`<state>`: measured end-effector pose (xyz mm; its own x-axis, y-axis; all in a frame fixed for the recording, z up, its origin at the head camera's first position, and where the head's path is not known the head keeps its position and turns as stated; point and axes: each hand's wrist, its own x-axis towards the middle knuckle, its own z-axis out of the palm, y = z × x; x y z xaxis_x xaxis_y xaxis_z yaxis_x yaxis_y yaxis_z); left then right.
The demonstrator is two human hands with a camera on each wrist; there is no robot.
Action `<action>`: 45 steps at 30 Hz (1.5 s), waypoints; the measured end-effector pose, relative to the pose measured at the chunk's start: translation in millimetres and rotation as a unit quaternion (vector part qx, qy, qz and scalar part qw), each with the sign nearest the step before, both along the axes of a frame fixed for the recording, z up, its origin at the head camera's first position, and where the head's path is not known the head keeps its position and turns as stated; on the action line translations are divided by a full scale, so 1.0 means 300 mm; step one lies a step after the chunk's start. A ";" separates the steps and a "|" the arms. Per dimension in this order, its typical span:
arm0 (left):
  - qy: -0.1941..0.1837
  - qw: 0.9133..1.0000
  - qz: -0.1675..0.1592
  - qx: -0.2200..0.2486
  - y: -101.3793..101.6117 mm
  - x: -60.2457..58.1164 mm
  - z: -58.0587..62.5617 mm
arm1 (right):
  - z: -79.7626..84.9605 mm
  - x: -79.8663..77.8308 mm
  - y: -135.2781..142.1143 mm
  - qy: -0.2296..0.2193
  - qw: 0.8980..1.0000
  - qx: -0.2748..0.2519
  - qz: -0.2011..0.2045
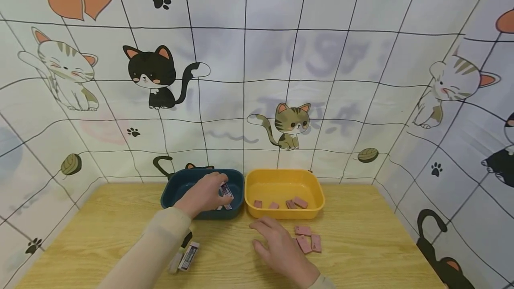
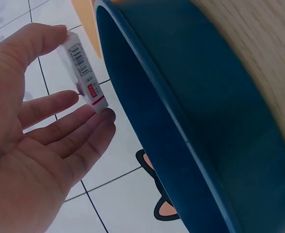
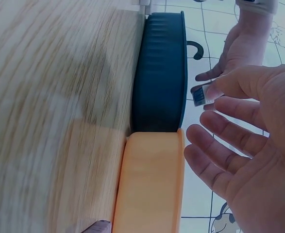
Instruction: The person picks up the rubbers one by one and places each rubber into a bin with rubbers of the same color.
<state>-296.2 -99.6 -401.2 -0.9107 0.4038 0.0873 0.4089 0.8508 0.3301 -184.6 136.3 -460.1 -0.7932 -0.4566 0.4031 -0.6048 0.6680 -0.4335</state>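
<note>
My left hand (image 1: pixel 205 193) is over the dark blue bin (image 1: pixel 170 195), pinching a white eraser in a printed sleeve (image 2: pixel 84 73) between thumb and fingertips. The sleeve shows a barcode and a red mark in the left wrist view. Under that hand, part of another white eraser (image 1: pixel 228 207) shows in the bin. My right hand (image 1: pixel 277 246) hovers in front of the yellow bin (image 1: pixel 281 175), fingers loosely spread and holding nothing. Beside it on the table lie several small pink blocks (image 1: pixel 316 243), partly covered by the hand. More pink blocks (image 1: pixel 300 202) lie inside the yellow bin.
Two more white erasers (image 1: pixel 188 256) lie on the wooden table (image 1: pixel 361 235), next to the left forearm. The two bins stand side by side near the table's back edge. Behind them hangs a white cat-print cloth (image 1: pixel 225 101), which also covers both sides.
</note>
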 end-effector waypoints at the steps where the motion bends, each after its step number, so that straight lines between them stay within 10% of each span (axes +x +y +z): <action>1: -0.003 1.000 -0.002 -0.002 0.005 -0.007 -0.001 | 0.000 0.000 0.001 -0.001 1.000 0.000 0.000; 24: -0.075 0.997 -0.013 -0.025 0.084 -0.157 -0.093 | -0.023 0.002 0.017 0.035 0.999 -0.005 0.004; 45: -0.072 0.995 -0.018 -0.063 0.140 -0.193 -0.145 | -0.032 0.008 0.043 0.024 1.000 0.007 0.001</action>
<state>-353.9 -57.5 -444.8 -0.8948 0.4360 -0.0965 0.3961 0.8747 0.2791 -182.2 149.1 -469.6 -0.7725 -0.4634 0.4341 -0.6256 0.6727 -0.3951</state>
